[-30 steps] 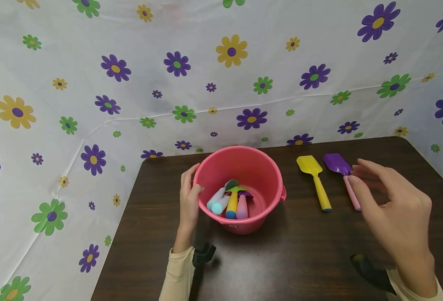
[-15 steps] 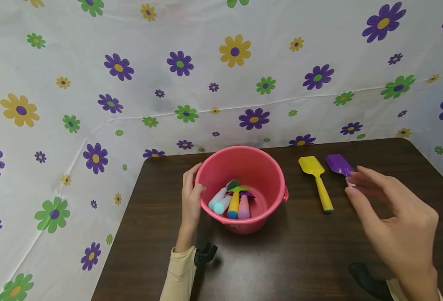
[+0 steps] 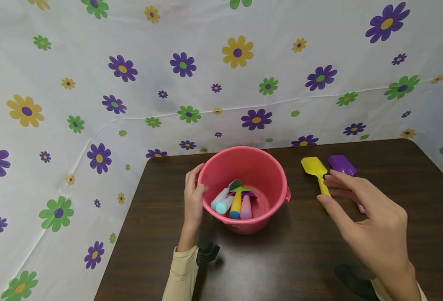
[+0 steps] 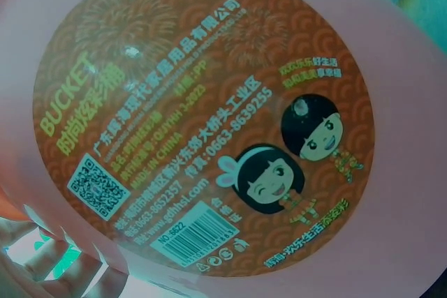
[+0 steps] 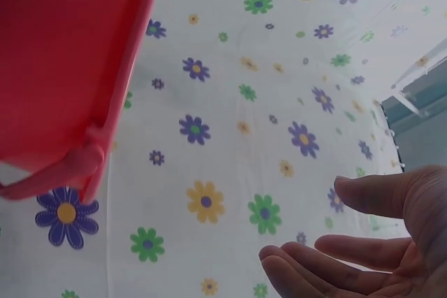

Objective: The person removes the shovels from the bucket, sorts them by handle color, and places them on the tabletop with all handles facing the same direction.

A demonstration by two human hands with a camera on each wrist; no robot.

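Observation:
My left hand (image 3: 194,198) grips the rim of a pink bucket (image 3: 240,167) at its left side, thumb over the edge and fingers along the outside. Inside lie several small garden tools: light blue handles (image 3: 225,205), a yellow handle with a blue end (image 3: 236,205) and a pink handle (image 3: 246,207). A yellow toy shovel (image 3: 313,166) lies right of the bucket. My right hand (image 3: 375,221) hovers over its handle, thumb and fingers apart and nothing between them. Beyond it, a purple shovel (image 3: 341,164) with a pink handle is partly hidden by that hand.
Everything stands on a dark wooden table (image 3: 149,234). A white flowered sheet (image 3: 206,42) hangs behind and to the sides. On the bucket's outside, the left wrist view shows a round printed sticker (image 4: 209,123). The bucket's handle joint (image 5: 84,162) appears in the right wrist view.
My right hand has moved left, from near the purple shovel's handle to over the yellow shovel's handle. The left hand keeps its grip on the bucket. The head view has shifted slightly.

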